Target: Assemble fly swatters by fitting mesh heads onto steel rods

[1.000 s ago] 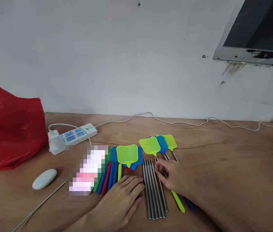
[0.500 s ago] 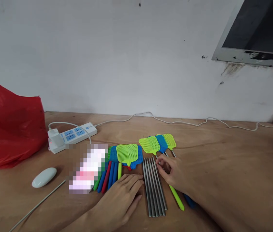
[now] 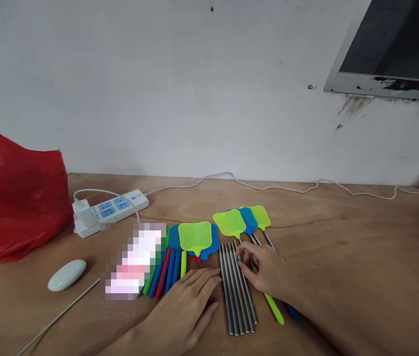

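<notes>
My left hand (image 3: 190, 301) lies palm down on the table with its fingers stretched out, the fingertips just left of a row of silver metal rods (image 3: 236, 296). My right hand (image 3: 263, 267) is curled at the upper right of that row, with thumb and index finger pinched at the upper part of the rightmost rod. Beneath and behind this hand lie fly swatters with a yellow-green head (image 3: 229, 222), a blue head (image 3: 248, 220) and a yellow-green handle (image 3: 275, 309). Left of the rods are a yellow-green swatter head (image 3: 195, 236) and several loose coloured handles (image 3: 170, 269).
A red plastic bag (image 3: 16, 198) stands at the left. Near it are a white power strip (image 3: 120, 210) with a plug and a white oval object (image 3: 67, 275). A blurred bright patch (image 3: 138, 259) lies beside the handles. A white cable (image 3: 268, 189) runs along the wall.
My right hand has shifted slightly left and down at the top of the rods. My left hand and the swatters stay put.
</notes>
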Available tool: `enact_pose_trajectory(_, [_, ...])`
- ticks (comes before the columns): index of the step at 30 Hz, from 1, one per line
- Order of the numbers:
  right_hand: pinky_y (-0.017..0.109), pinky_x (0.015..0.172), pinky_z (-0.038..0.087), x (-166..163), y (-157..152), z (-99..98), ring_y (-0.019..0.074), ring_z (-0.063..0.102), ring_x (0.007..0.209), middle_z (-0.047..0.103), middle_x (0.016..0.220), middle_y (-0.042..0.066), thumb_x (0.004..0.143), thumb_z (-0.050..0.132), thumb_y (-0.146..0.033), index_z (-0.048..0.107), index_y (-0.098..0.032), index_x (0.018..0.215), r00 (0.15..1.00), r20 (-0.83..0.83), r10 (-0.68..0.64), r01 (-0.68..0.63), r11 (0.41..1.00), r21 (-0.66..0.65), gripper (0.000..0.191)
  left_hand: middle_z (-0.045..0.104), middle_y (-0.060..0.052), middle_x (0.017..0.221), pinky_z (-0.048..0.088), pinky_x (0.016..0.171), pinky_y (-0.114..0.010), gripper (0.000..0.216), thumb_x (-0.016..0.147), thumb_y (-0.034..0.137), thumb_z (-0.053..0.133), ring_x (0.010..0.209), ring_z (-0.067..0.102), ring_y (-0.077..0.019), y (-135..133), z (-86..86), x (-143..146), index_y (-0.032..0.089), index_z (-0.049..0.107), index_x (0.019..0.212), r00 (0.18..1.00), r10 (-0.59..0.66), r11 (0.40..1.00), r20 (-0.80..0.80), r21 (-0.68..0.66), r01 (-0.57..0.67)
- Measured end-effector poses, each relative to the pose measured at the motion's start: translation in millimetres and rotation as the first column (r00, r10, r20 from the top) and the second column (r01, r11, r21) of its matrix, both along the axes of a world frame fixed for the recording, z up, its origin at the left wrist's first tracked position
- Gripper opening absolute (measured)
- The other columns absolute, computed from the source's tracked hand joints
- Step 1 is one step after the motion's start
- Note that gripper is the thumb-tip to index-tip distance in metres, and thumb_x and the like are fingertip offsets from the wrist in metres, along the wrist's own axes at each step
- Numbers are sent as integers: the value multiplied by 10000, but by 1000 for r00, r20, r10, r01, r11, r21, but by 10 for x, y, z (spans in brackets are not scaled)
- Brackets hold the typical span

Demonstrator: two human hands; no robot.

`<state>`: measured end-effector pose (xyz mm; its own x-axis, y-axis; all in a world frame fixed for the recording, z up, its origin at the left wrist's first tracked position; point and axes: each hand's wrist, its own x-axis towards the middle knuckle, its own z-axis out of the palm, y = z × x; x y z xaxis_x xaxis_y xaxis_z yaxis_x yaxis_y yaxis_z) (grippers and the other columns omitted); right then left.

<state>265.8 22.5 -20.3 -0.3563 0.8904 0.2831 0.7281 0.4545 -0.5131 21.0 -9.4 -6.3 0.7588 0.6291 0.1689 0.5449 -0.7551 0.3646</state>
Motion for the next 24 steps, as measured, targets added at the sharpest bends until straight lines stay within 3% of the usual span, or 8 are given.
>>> enact_pose_trajectory(5, [275,587,397,17,-16,36,169,604,625,629,693,-32,799,593,-96,578,-233,903,999,-31,-20,20,999,28,172,573,-121,1424,473,1090,-470,487,973,193,515,1313,535,-283,3,-63,-25,193,423,1452,1000,-8,1000,3,16,8])
enact_pose_trajectory(11, [388,820,476,58,29,16,266,610,985,701,1004,61,821,582,-86,640,-221,998,1000,-4,-6,7,984,176,230,550,-135,1450,462,1104,-476,509,980,198,503,1344,504,-277,7,-48,-25,173,402,1478,999,-14,1000,-44,12,15])
enact_pose_trajectory(24, [432,814,486,64,45,-30,274,567,950,682,925,74,820,593,-82,673,-190,966,997,63,36,-50,970,236,198,546,-113,1460,468,1099,-479,553,973,200,524,1358,492,-276,10,-92,-30,198,381,1508,1000,-12,999,-20,40,13])
